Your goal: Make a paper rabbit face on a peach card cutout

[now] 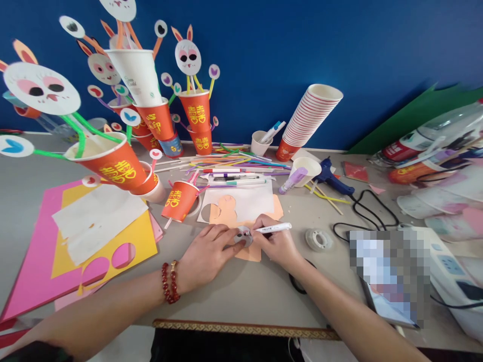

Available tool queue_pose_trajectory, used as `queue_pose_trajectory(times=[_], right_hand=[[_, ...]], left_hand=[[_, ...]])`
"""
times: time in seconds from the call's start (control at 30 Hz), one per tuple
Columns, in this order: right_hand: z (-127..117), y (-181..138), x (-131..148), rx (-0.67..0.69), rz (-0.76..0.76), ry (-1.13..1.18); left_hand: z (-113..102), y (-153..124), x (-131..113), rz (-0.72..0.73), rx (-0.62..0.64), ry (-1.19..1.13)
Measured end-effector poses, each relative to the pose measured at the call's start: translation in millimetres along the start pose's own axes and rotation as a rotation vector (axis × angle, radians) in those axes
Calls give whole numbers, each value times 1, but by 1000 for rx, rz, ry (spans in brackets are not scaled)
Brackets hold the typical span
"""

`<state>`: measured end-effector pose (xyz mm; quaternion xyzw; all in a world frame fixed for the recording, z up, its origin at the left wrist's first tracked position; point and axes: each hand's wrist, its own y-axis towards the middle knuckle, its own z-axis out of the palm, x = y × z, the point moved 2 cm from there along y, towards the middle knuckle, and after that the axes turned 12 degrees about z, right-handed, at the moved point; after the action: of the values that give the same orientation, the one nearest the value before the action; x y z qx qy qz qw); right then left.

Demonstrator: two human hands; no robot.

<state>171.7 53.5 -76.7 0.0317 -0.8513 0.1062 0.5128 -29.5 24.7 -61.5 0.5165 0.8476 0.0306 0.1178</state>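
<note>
My right hand [277, 244] grips a white marker pen [277, 228], its tip over a small white paper disc [244, 240] with dark eye spots and pink marks. My left hand [209, 254], wearing a red bead bracelet, pins that disc between thumb and fingers. Beneath the disc lies pale orange paper [251, 252]. Just beyond my hands are a white paper sheet [251, 197] and an orange paper cut-out [226, 207]. A red paper cup [180, 201] with pink pipe cleaners leans beside them.
Finished rabbit-faced cups [116, 163] stand at the left and back. Behind my hands are pipe cleaners [241, 162], stacked cups [311, 118] and a blue glue gun [332, 177]. A tape roll [319, 240], a pixelated screen [390, 276] and a power strip [449, 264] lie right; coloured paper [33, 251] lies left.
</note>
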Motion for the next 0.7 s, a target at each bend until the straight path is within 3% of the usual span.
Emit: queue_pose_trajectory(times=[0.27, 0.53, 0.7], right_hand=[[-3, 1, 0, -83, -35, 91], [-1, 0, 1, -11, -1, 29], [-1, 1, -1, -43, -5, 39]], left_hand=[[1, 0, 0, 5, -8, 21], [-1, 1, 0, 8, -7, 18], [0, 1, 0, 13, -17, 30]])
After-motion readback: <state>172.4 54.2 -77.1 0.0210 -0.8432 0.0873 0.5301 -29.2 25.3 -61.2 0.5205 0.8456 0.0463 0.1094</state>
